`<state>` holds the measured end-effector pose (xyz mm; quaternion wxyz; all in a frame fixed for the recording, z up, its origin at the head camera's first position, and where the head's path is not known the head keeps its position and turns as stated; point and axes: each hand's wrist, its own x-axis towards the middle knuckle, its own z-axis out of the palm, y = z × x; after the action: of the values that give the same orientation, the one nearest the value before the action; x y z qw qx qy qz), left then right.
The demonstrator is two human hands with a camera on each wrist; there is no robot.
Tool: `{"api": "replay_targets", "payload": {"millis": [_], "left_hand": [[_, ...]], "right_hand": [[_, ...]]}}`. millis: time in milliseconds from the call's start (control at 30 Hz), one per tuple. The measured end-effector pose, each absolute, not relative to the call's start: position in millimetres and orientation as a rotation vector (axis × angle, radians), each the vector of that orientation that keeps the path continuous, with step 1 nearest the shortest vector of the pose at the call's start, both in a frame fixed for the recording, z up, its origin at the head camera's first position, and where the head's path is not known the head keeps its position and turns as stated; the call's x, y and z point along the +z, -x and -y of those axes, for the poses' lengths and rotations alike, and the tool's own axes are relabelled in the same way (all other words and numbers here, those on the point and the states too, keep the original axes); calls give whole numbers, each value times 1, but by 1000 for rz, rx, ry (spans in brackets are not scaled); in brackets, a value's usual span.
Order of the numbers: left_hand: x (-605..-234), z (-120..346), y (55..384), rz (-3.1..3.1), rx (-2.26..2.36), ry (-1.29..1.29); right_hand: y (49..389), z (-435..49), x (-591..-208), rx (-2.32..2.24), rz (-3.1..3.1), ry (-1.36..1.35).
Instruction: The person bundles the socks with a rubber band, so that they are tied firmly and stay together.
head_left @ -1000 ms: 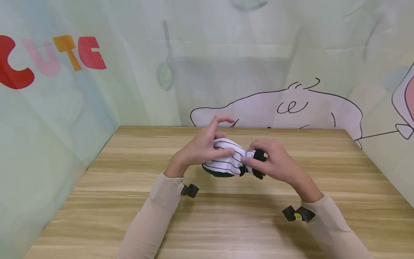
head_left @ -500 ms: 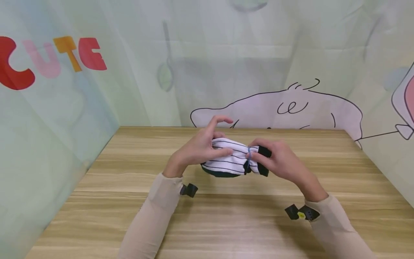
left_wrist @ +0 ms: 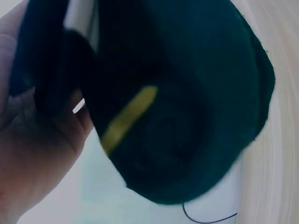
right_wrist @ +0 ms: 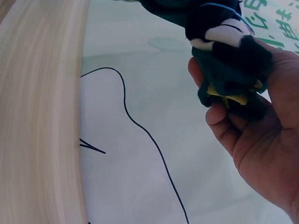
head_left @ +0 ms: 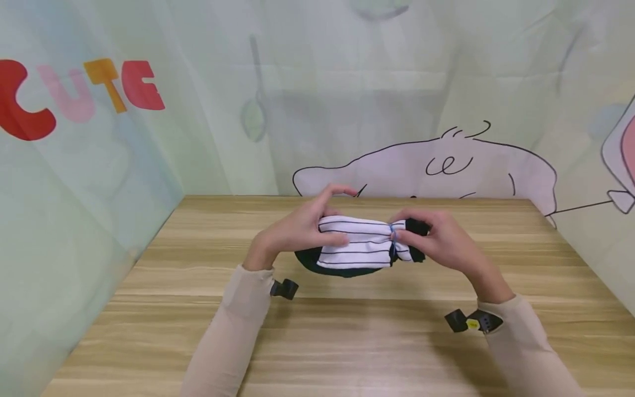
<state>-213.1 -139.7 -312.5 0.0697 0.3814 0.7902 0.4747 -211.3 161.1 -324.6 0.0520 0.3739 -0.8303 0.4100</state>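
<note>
A bundle of white cloth with thin dark stripes (head_left: 357, 242) is held above the table between both hands. Its underside is dark green cloth (left_wrist: 201, 102) with a yellow stripe, seen large in the left wrist view. A thin blue band (head_left: 394, 240) cinches the bundle near its right end, which is black in the head view. My left hand (head_left: 292, 229) holds the left part, thumb on the stripes, index finger raised and other fingers mostly hidden behind. With thumb and fingers, my right hand (head_left: 441, 237) pinches the gathered right end beside the band; green and yellow cloth shows there (right_wrist: 233, 88).
The wood-grain table (head_left: 317, 342) spreads beneath both arms. Behind it and to the left hang printed cloth walls (head_left: 347, 99) with cartoon drawings and large coloured letters. Small black wrist cameras (head_left: 285, 289) sit at both cuffs.
My right hand has moved to the right, carrying the banded end and blue band with it. The striped cloth now looks longer and flatter, and more dark green shows below and left.
</note>
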Motion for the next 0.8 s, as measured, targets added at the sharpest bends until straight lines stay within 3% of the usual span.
{"api": "replay_targets", "payload": {"millis": [433,800], "left_hand": [[-309,164,214,-2372,1293,-1064],[-321,170,224,-2528,1041,-939]], "right_hand": [[219,-172,-321,1265,2641,-1092],[238,-168,-347,1224,2744,-1047]]}}
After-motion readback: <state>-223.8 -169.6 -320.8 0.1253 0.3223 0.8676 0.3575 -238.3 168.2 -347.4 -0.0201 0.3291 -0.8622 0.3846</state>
